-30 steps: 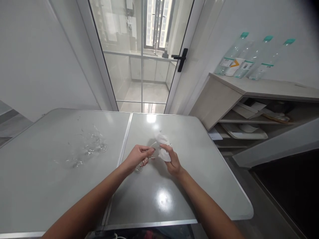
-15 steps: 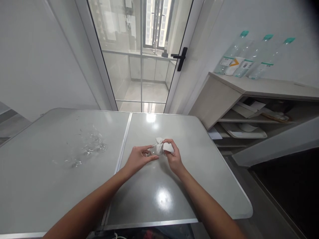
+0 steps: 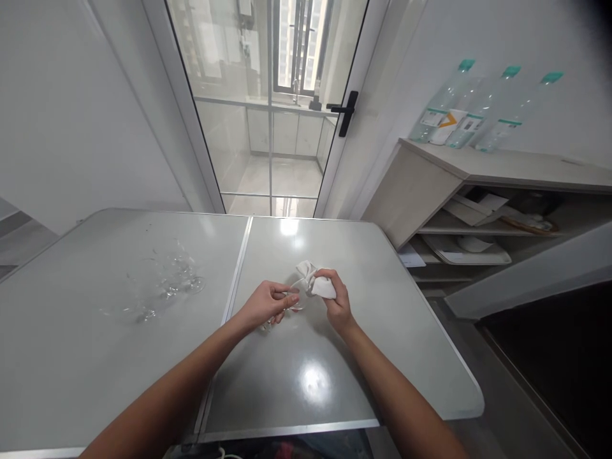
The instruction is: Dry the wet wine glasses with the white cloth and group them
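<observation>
My left hand [image 3: 268, 303] is closed on a small clear stemmed glass [image 3: 301, 303], which lies tilted with its bowl toward the right. The foot of the glass shows below my left fingers. A folded white cloth [image 3: 324, 288] is gripped in my right hand [image 3: 338, 302], with part of it bunched up at the glass's mouth. How far the cloth reaches into the bowl I cannot tell. Both hands are above the right half of the grey table [image 3: 344, 376].
Several clear stemmed glasses [image 3: 172, 290] stand on the table's left half. A metal-edged seam [image 3: 238, 271] divides the tabletop. Plastic bottles [image 3: 497, 127] with green caps stand on a shelf unit [image 3: 430, 178] at the right. Behind the table is a glass door [image 3: 291, 153].
My left hand has shifted its hold and the glass has turned, its foot now lower left. The cloth has pulled partly out from the bowl, and my right hand has moved slightly right.
</observation>
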Tool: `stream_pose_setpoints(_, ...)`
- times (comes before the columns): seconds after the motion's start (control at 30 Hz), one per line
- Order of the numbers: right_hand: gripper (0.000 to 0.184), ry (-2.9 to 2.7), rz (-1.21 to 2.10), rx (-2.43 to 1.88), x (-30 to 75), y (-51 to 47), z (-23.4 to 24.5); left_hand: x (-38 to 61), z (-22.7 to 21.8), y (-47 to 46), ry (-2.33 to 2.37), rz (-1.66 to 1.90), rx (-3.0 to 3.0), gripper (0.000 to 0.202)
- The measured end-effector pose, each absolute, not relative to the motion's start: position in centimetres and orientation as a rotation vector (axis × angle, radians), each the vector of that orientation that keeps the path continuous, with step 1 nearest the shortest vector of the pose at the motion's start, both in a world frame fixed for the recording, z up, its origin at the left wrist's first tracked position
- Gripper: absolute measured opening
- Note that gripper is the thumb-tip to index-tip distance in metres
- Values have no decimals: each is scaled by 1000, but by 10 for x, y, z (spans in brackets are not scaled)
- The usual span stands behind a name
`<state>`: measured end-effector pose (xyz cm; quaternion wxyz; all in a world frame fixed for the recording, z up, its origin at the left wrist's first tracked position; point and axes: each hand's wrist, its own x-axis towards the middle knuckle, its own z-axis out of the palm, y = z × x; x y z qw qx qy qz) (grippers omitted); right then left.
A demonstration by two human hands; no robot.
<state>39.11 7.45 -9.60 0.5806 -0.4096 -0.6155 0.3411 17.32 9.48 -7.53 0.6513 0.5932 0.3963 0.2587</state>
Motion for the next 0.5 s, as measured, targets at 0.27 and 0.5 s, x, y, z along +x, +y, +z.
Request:
stream_pose_setpoints(0.27, 21, -1336, 1026, -928, 389, 76, -85, 179, -74, 87, 903, 673, 1675, 40)
stream_pose_setpoints(0.5, 18, -1196, 1153, -889, 391, 78, -84, 177, -74, 89, 930, 670, 1783, 43)
